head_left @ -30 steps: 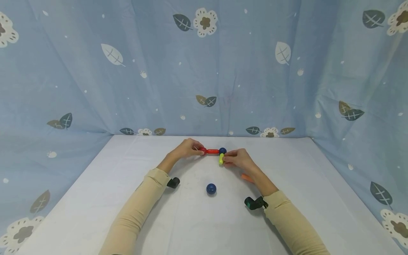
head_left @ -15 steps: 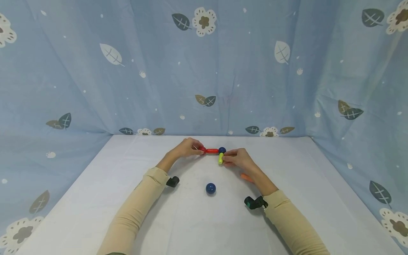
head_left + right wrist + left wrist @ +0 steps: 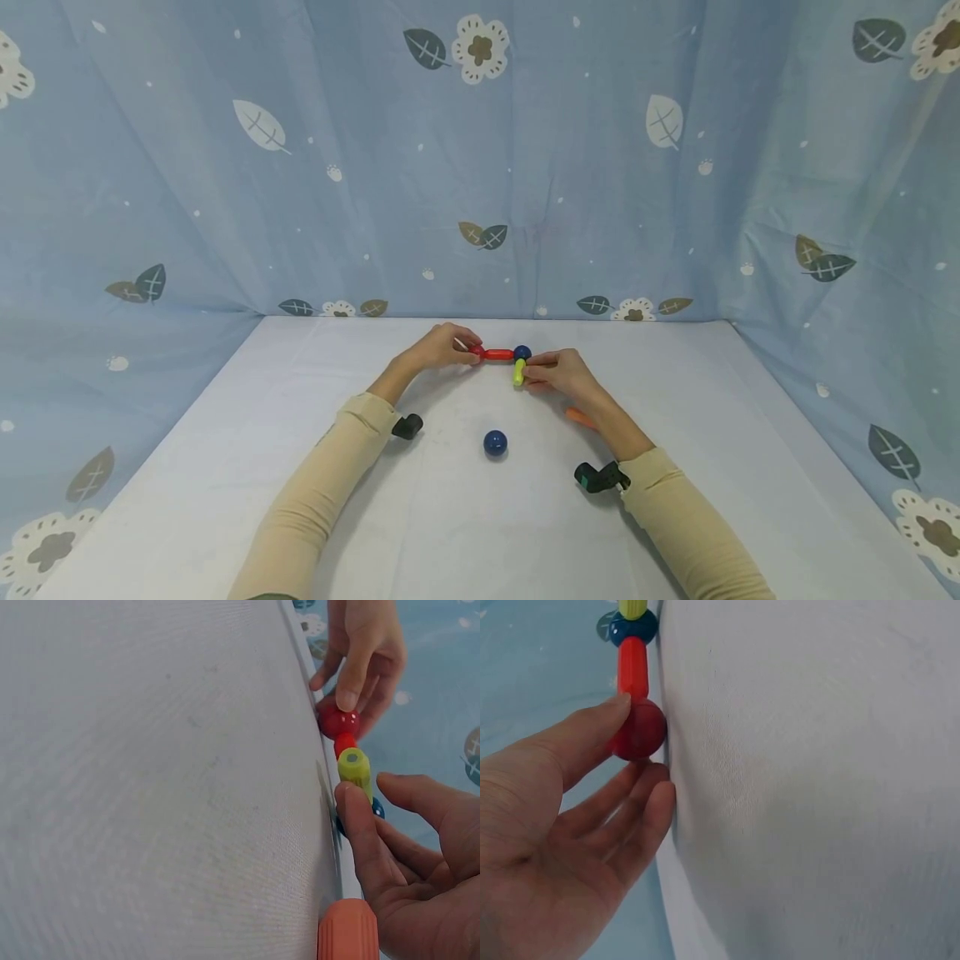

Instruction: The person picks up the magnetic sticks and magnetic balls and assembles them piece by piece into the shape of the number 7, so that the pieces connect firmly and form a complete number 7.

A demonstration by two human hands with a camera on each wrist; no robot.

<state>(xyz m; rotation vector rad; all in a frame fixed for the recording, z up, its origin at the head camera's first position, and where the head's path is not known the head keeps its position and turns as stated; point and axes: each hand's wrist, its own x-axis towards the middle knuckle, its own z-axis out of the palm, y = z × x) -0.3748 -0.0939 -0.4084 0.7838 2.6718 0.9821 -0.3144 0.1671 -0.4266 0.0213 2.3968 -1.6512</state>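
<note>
My left hand (image 3: pixel 441 348) holds a red ball (image 3: pixel 642 729) at the far part of the table, thumb on its upper side and fingers curled under it. A red rod (image 3: pixel 498 355) runs from that ball to a dark blue ball (image 3: pixel 522 353). From the blue ball a yellow-green rod (image 3: pixel 519 372) points back toward the person. My right hand (image 3: pixel 567 375) has thumb and forefinger on either side of this rod, the forefinger's tip at its side in the right wrist view. The blue ball is partly hidden there behind the fingers.
A second dark blue ball (image 3: pixel 495 443) lies nearer on the white table (image 3: pixel 450 525). An orange rod (image 3: pixel 349 930) lies beneath the right wrist. Black wrist camera mounts (image 3: pixel 597 477) stick out from both forearms. A blue patterned curtain (image 3: pixel 375 167) stands behind the table.
</note>
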